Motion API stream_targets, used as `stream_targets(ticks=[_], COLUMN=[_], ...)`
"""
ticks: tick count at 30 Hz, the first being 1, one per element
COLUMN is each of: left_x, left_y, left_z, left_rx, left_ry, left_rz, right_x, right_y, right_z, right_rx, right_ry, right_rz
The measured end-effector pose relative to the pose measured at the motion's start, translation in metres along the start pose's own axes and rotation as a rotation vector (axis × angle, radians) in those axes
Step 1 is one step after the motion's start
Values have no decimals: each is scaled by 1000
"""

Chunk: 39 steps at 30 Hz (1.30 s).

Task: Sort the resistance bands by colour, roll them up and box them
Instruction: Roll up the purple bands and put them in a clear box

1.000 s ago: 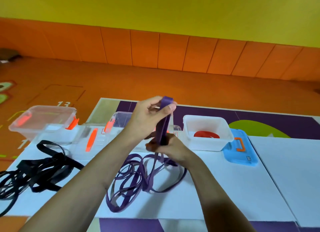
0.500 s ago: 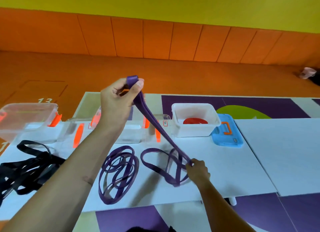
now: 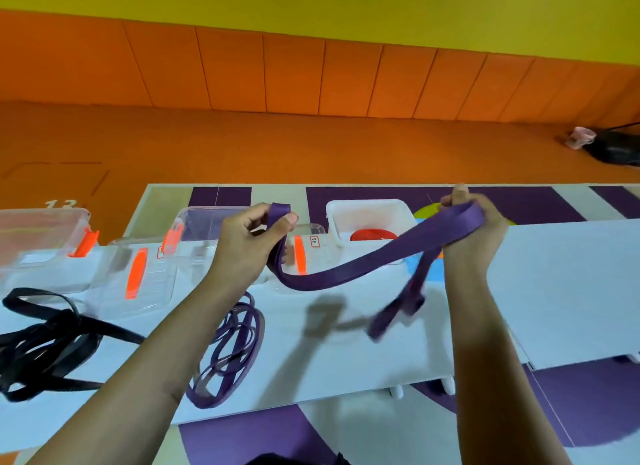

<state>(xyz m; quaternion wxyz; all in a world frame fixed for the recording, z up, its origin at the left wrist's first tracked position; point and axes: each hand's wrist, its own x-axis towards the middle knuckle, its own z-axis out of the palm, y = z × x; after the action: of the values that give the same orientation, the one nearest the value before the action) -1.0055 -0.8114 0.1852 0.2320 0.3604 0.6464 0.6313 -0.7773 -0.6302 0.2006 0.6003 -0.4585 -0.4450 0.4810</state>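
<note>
Mid-frame above the white table (image 3: 346,360), both hands hold one purple resistance band (image 3: 349,268): left hand (image 3: 249,242) pinches one end, right hand (image 3: 474,229) grips the other, slack sagging between. More purple bands (image 3: 228,353) lie lower centre, black bands (image 3: 45,340) far left, white box (image 3: 367,210) behind.

band tail (image 3: 394,314) blurred, black bands (image 3: 107,328) cropped (left)

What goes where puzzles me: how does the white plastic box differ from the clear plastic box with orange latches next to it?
The white plastic box is opaque; the clear plastic box is see-through. The white box holds a red band; no band shows in the clear box. Both stand open on the white table.
</note>
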Motion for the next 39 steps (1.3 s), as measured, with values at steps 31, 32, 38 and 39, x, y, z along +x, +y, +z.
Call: stream_targets(ticks=[31,32,38,39], left_x=[-39,-40,-38,-37], left_y=[-17,-16,-12,-12], left_z=[-13,-12,-20,-22], left_rx=[80,85,4,-5], left_ry=[-236,-220,-59,14], left_rz=[-81,-74,-65,-88], right_x=[-89,-101,-148,-150], right_y=[72,66,66,66], right_z=[51,58,75,75], right_rx=[-498,-408,-242,-216], right_ry=[-708,-751,-1018,-1042], right_rz=[33,55,240,237])
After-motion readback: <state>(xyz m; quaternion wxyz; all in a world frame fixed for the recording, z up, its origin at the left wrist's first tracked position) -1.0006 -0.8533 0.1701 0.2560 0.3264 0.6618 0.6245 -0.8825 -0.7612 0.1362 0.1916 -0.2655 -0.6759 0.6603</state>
